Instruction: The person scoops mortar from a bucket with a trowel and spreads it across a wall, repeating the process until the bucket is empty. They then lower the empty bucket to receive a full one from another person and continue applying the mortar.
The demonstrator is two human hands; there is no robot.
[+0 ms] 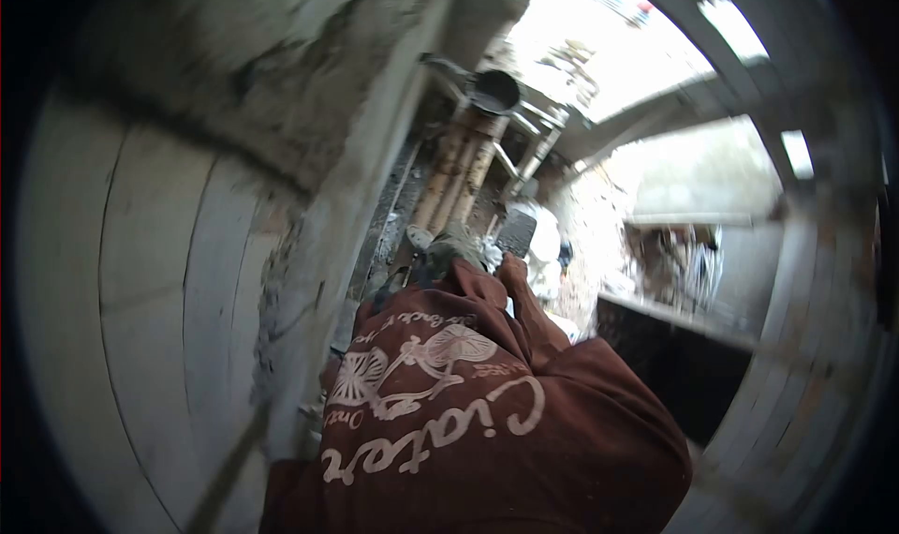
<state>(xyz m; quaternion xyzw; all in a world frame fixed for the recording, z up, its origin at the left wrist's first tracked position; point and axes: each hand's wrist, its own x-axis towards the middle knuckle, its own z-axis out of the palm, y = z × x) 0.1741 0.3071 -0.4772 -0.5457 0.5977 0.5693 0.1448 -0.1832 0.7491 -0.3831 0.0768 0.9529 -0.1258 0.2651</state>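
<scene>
Beyond my brown printed shirt (449, 393), my right arm reaches forward. My right hand (513, 268) is closed around the near end of a flat trowel (515, 234), a dark grey rectangular blade whose exact type is blurred. White bags or sacks (545, 239) lie just to the right of it. My left hand does not show; the shirt and body hide that side.
A rough wall edge (323, 281) stands close on my left. Bamboo poles (454, 173), a round dark bucket (496, 92) and a light frame (538, 155) are ahead. On the right are a ledge (684, 328) and a dark opening (665, 365).
</scene>
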